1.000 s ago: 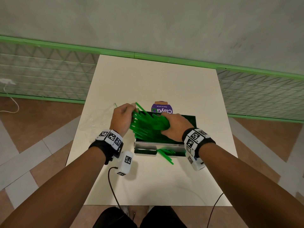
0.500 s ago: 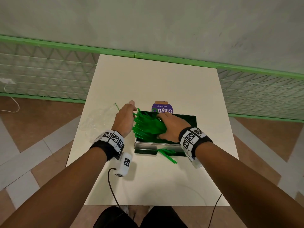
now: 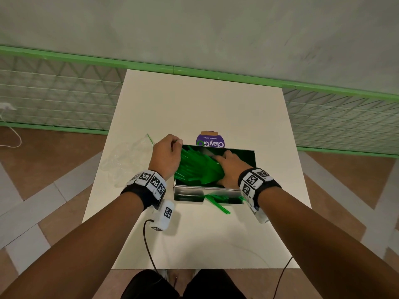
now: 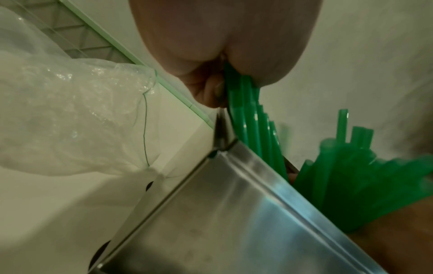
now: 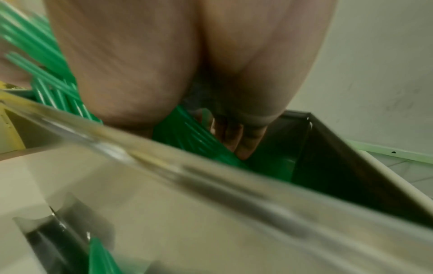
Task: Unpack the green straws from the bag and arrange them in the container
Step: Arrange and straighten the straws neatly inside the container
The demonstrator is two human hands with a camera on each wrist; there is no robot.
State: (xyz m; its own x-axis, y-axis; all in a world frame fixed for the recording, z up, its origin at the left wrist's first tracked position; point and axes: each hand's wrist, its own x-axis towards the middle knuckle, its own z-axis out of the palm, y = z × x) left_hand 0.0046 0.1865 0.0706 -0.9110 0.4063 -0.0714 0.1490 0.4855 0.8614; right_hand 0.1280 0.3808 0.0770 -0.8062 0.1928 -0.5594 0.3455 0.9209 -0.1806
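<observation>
— On the white worktop [image 3: 194, 108], what's the biggest thing?

— On it sits the shiny metal container [image 3: 207, 188], near the middle, its near wall mirror-like. Left of it lies the crumpled clear bag [image 3: 127, 160], apart from the container.

— And the green straws [image 3: 198, 167]?

— Most are fanned out inside the container, slanting from its left end towards the right hand. A few more green ones [image 3: 218, 205] show at the foot of the near wall; whether they lie on the worktop or are only mirrored there, I cannot tell.

— What is the left hand [image 3: 166, 156] doing?

— It sits at the container's left end, fingers curled, pinching the ends of a small bunch of straws; the left wrist view shows them gripped between fingers and thumb.

— The right hand [image 3: 232, 167]?

— Flat, fingers straight, pressing down on the straws inside the container.

— Anything behind?

— A purple ClayGo label [image 3: 210, 141] just past the far wall.
</observation>
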